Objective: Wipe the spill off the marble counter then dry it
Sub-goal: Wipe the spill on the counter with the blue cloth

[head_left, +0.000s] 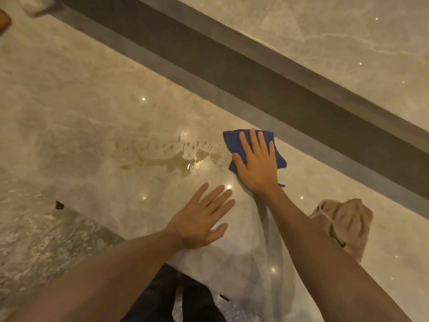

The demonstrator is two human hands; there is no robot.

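a yellowish spill [176, 159] lies in streaks and a puddle on the glossy marble bench [81, 101], left of centre. nearer the front edge, the left hand [200, 219] rests flat on the stone, fingers [218, 196] spread and released, holding nothing. just right of the spill, the right hand [257, 163] presses a folded blue cloth [236, 142] flat to the bench, palm down with fingers stretched over it rather than clenched. farther right, a crumpled beige cloth [346, 224] lies apart, near the right forearm.

Right hand [257, 163] hides much of the blue cloth [235, 141]; an orange object [3, 20], perhaps fruit, is cut off
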